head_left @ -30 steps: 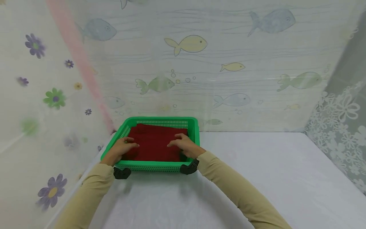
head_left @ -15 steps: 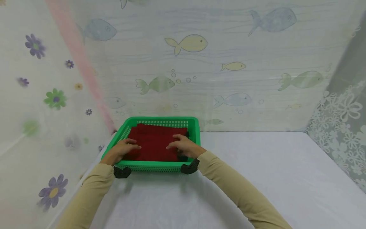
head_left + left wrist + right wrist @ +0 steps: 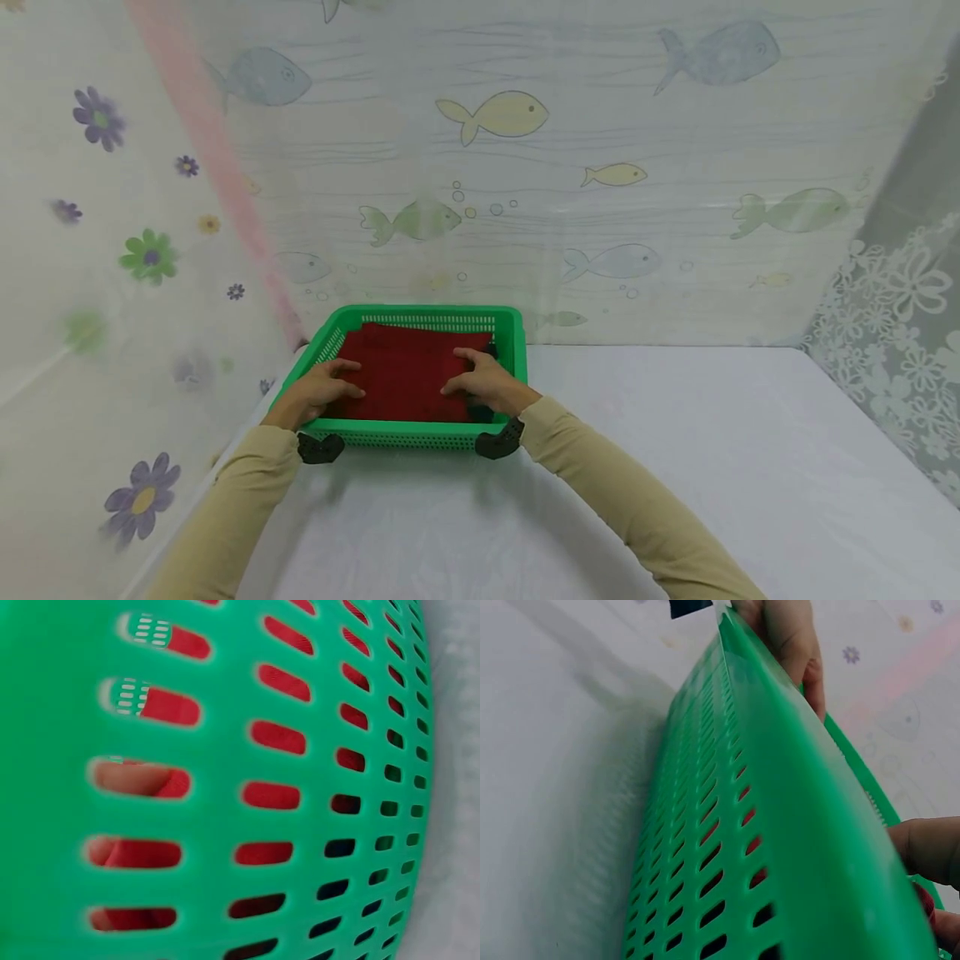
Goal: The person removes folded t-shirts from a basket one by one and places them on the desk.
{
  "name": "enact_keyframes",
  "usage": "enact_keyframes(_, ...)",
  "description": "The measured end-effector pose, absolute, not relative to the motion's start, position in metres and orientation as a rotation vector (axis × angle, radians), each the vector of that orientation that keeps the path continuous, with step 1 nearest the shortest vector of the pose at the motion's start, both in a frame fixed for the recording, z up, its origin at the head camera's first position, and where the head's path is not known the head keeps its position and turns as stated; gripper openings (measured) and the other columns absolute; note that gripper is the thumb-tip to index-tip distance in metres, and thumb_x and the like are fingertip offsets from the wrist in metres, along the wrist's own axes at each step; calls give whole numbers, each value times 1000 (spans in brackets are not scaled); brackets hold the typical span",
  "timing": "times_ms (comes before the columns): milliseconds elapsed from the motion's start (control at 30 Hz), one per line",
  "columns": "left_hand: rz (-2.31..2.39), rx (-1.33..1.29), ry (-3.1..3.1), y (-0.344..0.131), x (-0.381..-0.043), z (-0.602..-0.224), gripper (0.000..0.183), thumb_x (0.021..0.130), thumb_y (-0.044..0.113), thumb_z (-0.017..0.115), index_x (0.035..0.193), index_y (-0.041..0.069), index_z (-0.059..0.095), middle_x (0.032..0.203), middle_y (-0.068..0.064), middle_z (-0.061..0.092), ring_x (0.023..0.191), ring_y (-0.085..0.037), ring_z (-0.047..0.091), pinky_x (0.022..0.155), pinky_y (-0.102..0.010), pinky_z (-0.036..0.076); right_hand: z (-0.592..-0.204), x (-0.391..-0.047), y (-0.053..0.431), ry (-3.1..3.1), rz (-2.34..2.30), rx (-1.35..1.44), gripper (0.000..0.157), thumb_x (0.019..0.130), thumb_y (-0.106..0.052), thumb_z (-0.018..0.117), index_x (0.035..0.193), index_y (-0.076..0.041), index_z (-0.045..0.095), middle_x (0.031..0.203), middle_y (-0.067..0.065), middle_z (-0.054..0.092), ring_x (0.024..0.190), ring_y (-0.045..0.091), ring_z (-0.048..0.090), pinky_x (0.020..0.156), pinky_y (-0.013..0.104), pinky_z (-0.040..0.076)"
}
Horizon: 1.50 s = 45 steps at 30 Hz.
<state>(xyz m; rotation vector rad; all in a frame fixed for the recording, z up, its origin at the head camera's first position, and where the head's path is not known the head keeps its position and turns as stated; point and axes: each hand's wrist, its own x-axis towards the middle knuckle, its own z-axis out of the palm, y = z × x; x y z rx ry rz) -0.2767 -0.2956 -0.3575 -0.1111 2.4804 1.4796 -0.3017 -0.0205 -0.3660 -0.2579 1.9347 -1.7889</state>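
A folded red cloth (image 3: 405, 375) lies inside a green plastic basket (image 3: 412, 427) with slotted walls. My left hand (image 3: 318, 390) reaches over the near left rim, thumb and forefinger over the cloth's left side. Through the wall slots in the left wrist view, a fingertip (image 3: 131, 778) shows against the red fabric. Across from it, my right hand (image 3: 487, 383) holds the cloth's right side. In the right wrist view, red fabric shows between its digits. A dark item (image 3: 480, 411) shows beside the cloth under the right hand. Several fingers are hidden inside the basket.
The basket stands on a white-covered table (image 3: 660, 433), near its left back corner. A fish-patterned curtain (image 3: 600, 125) hangs right behind it, and a flowered sheet (image 3: 67, 333) hangs along the left. Black straps (image 3: 498, 440) at both wrists overlap the near wall.
The cloth's near right edge has shifted left, uncovering more of the dark item beside it. Both hands stay almost in place, with small finger movements. The basket has not visibly moved.
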Motion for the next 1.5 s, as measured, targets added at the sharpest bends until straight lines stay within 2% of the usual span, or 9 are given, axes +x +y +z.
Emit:
enact_keyframes(100, 1473, -117, 2494, -296, -276, -356, 62, 81, 5, 61, 135, 2, 32, 137, -24, 19, 58, -16, 27, 45, -26, 22, -367, -302, -21, 1961, -1791, -262, 76, 75, 1, 67, 139, -11, 28, 123, 18, 40, 93, 23, 53, 81, 41, 44)
enact_keyframes(200, 1448, -121, 2504, -295, -275, -354, 63, 81, 5, 59, 137, 4, 30, 140, -25, 15, 56, -15, 24, 46, -23, 24, -367, -303, -22, 2013, -1792, -258, 75, 73, 0, 69, 138, -12, 33, 116, 16, 45, 87, 22, 56, 74, 37, 47)
enact_keyframes(300, 1453, -118, 2486, -294, -274, -351, 65, 82, 5, 57, 139, 6, 26, 140, -24, 13, 79, -19, 35, 51, -24, 27, -368, -303, -23, 2062, -1803, -252, 74, 71, 0, 71, 136, -13, 37, 112, 14, 47, 84, 21, 57, 69, 34, 49)
enact_keyframes(400, 1468, -97, 2457, -293, -274, -349, 65, 83, 4, 54, 141, 7, 24, 141, -24, 10, 97, -26, 33, 54, -28, 29, -368, -303, -23, 2128, -1805, -266, 72, 71, 1, 70, 134, -15, 39, 110, 11, 48, 85, 21, 55, 67, 32, 48)
enact_keyframes(567, 1532, -22, 2392, -293, -271, -346, 64, 85, 2, 51, 141, 8, 22, 144, -21, -1, 126, -33, 11, 82, -36, 33, -369, -303, -23, 2224, -1794, -296, 72, 70, 1, 67, 134, -18, 40, 111, 8, 49, 90, 23, 49, 69, 33, 45)
enact_keyframes(733, 1607, 28, 2325, -295, -267, -343, 67, 84, 2, 54, 142, 7, 20, 145, -18, -8, 130, -35, -3, 100, -48, 15, -369, -301, -23, 2232, -1804, -316, 73, 70, -1, 67, 135, -20, 39, 112, 7, 49, 94, 24, 49, 72, 36, 44)
enact_keyframes(1000, 1654, 62, 2237, -295, -266, -339, 71, 82, 8, 60, 142, 10, 22, 146, -12, -8, 130, -33, -5, 100, -53, 5, -363, -300, -22, 2195, -1859, -372, 73, 70, 1, 66, 135, -22, 40, 113, 6, 49, 95, 23, 49, 73, 36, 45)
enact_keyframes(1300, 1579, -54, 2452, -295, -269, -337, 70, 83, 20, 63, 142, 16, 25, 145, -18, 5, 126, -34, 17, 94, -48, 27, -351, -299, -20, 2194, -1830, -474, 72, 71, 3, 64, 135, -23, 40, 118, 2, 46, 96, 21, 48, 75, 35, 44)
enact_keyframes(1500, 1635, -79, 2420, -295, -269, -335, 72, 82, 14, 60, 143, 20, 22, 142, -19, 11, 97, -26, 45, 72, -34, 43, -329, -282, -14, 2209, -1796, -535, 70, 74, 8, 60, 135, -18, 39, 127, 10, 42, 102, 25, 45, 77, 34, 43)
